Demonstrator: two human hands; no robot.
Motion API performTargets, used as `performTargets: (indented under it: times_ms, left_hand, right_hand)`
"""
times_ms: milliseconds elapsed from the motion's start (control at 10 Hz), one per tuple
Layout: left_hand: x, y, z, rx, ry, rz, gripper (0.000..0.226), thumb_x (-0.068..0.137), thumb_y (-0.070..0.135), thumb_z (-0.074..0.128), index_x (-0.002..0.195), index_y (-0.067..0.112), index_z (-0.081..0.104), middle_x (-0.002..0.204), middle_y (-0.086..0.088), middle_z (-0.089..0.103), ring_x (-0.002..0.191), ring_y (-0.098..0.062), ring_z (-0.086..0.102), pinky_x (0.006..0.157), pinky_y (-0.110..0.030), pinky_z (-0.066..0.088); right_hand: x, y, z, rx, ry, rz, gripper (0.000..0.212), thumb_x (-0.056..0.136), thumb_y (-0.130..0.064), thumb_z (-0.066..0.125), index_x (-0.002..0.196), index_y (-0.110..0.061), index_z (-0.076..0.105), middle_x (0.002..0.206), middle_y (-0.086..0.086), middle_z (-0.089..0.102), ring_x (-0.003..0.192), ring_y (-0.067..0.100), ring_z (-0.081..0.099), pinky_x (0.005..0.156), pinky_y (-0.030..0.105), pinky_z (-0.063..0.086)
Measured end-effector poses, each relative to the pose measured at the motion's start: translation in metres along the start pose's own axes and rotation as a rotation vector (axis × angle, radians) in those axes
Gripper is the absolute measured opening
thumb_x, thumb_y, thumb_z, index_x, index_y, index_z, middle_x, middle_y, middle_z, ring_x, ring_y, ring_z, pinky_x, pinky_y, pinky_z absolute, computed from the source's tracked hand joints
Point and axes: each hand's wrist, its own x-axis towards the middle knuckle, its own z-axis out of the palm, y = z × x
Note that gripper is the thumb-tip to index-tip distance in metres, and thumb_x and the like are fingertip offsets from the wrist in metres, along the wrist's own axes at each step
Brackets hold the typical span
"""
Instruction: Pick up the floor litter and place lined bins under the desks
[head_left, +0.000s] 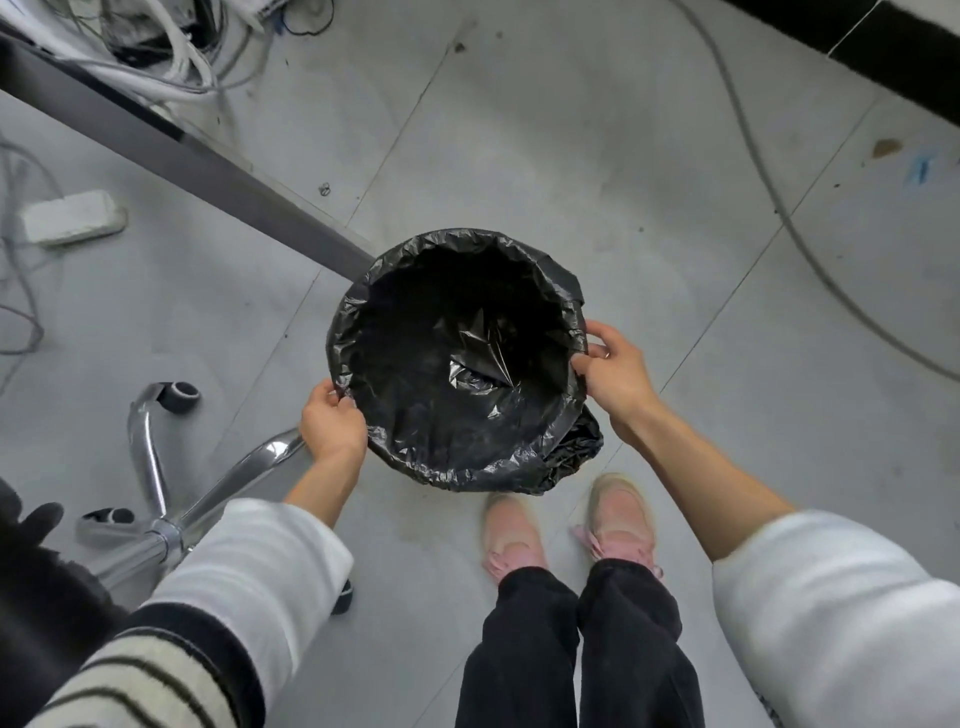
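Above the grey floor (649, 156), just ahead of our pink shoes (566, 525), we hold the bin (457, 364) upright, its round mouth facing straight up at us and its axis vertical. Our left hand (332, 423) pinches the black liner (395, 457) at the near-left rim; our right hand (613, 364) pinches it at the right rim. Beyond the bin runs a grey desk leg (208, 166), with tangled cables (171, 57) farther off.

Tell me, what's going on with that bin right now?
Left hand and right hand both grip the bin's rim. Bin lined with black bag, nothing visible inside. Chair base close at left.
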Motion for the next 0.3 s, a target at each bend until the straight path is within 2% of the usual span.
performTargets:
  times_ms: [100, 200, 300]
  left_hand:
    - [0.003, -0.001, 0.001, 0.007, 0.012, 0.010, 0.034, 0.094, 0.004, 0.043, 0.126, 0.008, 0.054, 0.121, -0.014, 0.061, 0.113, -0.031, 0.057, 0.097, -0.034, 0.042]
    - [-0.002, -0.007, 0.003, 0.064, -0.089, 0.012, 0.033, 0.096, 0.009, 0.043, 0.127, 0.010, 0.052, 0.122, -0.016, 0.061, 0.114, -0.033, 0.056, 0.099, -0.039, 0.042]
    - [-0.012, -0.003, -0.004, 0.277, -0.133, 0.021, 0.038, 0.096, 0.017, 0.043, 0.132, 0.003, 0.042, 0.131, -0.022, 0.052, 0.123, -0.039, 0.047, 0.102, -0.043, 0.038]
  right_hand:
    - [0.002, -0.001, 0.003, -0.010, -0.012, -0.039, 0.049, 0.090, 0.006, 0.044, 0.133, -0.019, 0.051, 0.109, 0.006, 0.066, 0.092, 0.022, 0.065, 0.088, 0.039, 0.055]
    - [-0.001, 0.005, -0.004, -0.039, -0.044, -0.004, 0.055, 0.091, 0.005, 0.042, 0.139, -0.022, 0.045, 0.127, 0.009, 0.061, 0.109, 0.023, 0.062, 0.093, 0.036, 0.052]
    - [-0.017, -0.003, -0.007, -0.135, -0.050, 0.010, 0.064, 0.092, -0.004, 0.049, 0.149, -0.021, 0.025, 0.147, 0.007, 0.043, 0.128, 0.022, 0.049, 0.102, 0.033, 0.044]
